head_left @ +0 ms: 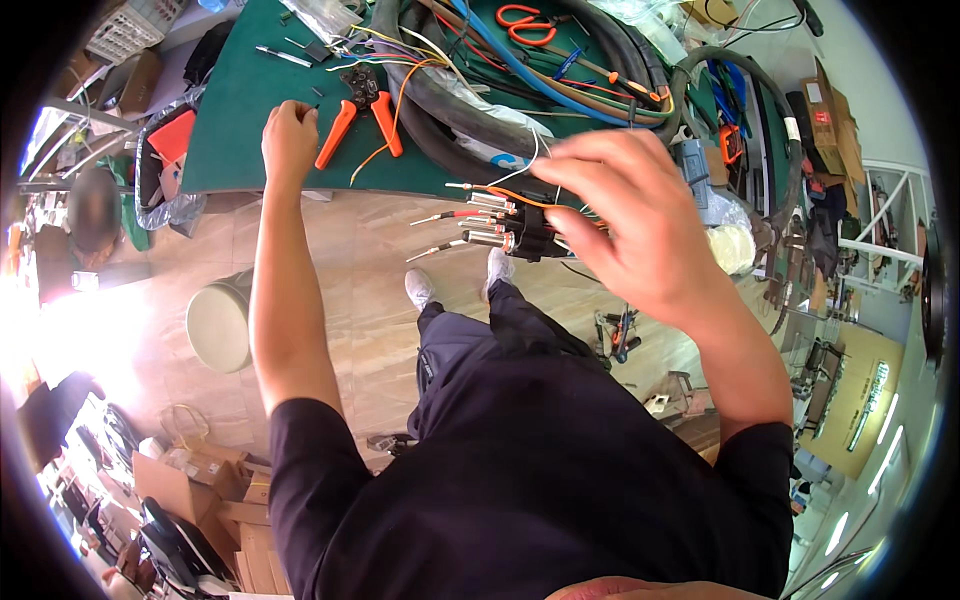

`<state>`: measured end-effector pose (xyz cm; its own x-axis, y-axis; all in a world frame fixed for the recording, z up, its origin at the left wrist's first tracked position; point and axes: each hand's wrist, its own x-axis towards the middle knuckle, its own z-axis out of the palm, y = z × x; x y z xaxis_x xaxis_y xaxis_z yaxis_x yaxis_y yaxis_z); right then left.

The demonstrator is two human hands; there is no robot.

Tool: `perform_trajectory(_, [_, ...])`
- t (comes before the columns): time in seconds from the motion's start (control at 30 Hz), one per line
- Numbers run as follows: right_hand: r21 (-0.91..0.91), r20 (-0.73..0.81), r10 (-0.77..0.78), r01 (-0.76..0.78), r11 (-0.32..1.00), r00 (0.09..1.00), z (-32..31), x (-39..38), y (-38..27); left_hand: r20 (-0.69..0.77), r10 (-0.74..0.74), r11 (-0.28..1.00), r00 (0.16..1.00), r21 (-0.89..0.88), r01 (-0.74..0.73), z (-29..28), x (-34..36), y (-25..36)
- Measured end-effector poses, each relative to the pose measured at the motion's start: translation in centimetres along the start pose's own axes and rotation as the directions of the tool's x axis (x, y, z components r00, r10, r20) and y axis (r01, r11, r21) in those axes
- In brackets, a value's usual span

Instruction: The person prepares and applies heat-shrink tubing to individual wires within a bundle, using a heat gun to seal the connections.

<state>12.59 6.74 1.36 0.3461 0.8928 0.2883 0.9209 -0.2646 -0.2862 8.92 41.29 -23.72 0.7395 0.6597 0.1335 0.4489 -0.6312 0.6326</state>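
Right hand [640, 225], upper centre, is presenting a spread grip at the black connector [533, 235]; left hand [290, 142], upper left, is curling, its grip indeterminable.

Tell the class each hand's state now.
Left hand: closed; anything held can't be told.
Right hand: open, beside the black plug; any hold can't be told.

The head camera, the left unit of a side-by-side pair, faces steeply downward. The dark shirt [540, 490] fills the near foreground; the left hand [291, 140], right hand [640, 220] and worktop [232, 120] lie farther forward, the floor [350, 245] below. Detail toward the glare-washed left rim cannot be identified with certainty.
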Motion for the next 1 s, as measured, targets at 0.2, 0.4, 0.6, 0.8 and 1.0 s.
perform_trajectory(0.2, [-0.115,0.097,-0.004,0.015,0.993,0.995,4.4,0.9,1.4,0.199,0.073,0.729,0.977,-0.680,0.084,-8.6,-10.8,11.4])
perform_trajectory(0.4, [-0.091,0.157,0.059,-0.045,0.995,0.986,4.8,0.9,1.0,0.296,0.145,0.613,0.944,-0.776,0.149,-8.3,-14.3,14.5])
perform_trajectory(0.6, [-0.048,0.071,0.042,-0.039,0.998,0.997,5.9,0.6,1.6,0.384,0.155,0.615,0.910,-0.758,0.216,-7.7,-14.4,15.3])
perform_trajectory(0.8, [0.005,0.006,0.044,-0.044,0.999,0.999,6.3,0.0,1.9,0.396,0.177,0.672,0.901,-0.717,0.183,-7.5,-14.1,15.9])
perform_trajectory(1.0, [0.029,-0.036,0.038,-0.037,0.999,0.999,6.4,-0.4,2.3,0.396,0.229,0.706,0.889,-0.696,0.128,-7.4,-13.9,16.3])
